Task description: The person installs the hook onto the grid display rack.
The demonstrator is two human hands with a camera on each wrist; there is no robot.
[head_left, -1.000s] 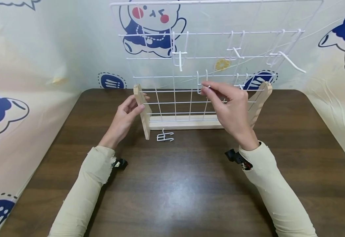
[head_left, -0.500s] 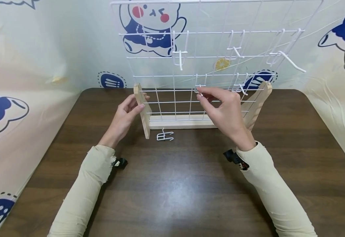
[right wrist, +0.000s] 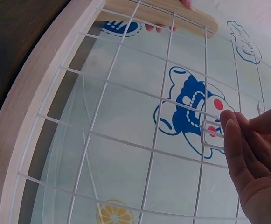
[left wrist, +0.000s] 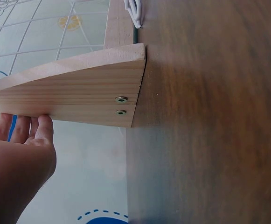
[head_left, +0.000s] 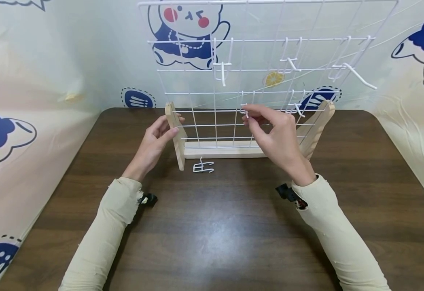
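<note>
A white wire grid panel [head_left: 234, 81] stands upright in a wooden base [head_left: 226, 150] on the brown table [head_left: 212, 230]. My left hand [head_left: 172, 125] grips the base's left wooden foot [head_left: 173, 133], thumb in front and fingers behind; in the left wrist view the fingers [left wrist: 30, 130] lie under the foot [left wrist: 79, 95]. My right hand [head_left: 247, 113] pinches a small white hook [head_left: 244, 108] against a lower grid wire. In the right wrist view its fingertips [right wrist: 233, 133] hold the hook [right wrist: 210, 135] at the grid [right wrist: 140, 116].
A loose white hook [head_left: 202, 167] lies on the table in front of the base. Several hooks hang on the grid, among them one at centre [head_left: 221, 69], one further right [head_left: 290, 62] and a long one [head_left: 354, 72]. Patterned sheets wall the table's sides.
My right hand has shifted a little to the left and down along the grid with the hook. The left hand stays on the wooden foot.
</note>
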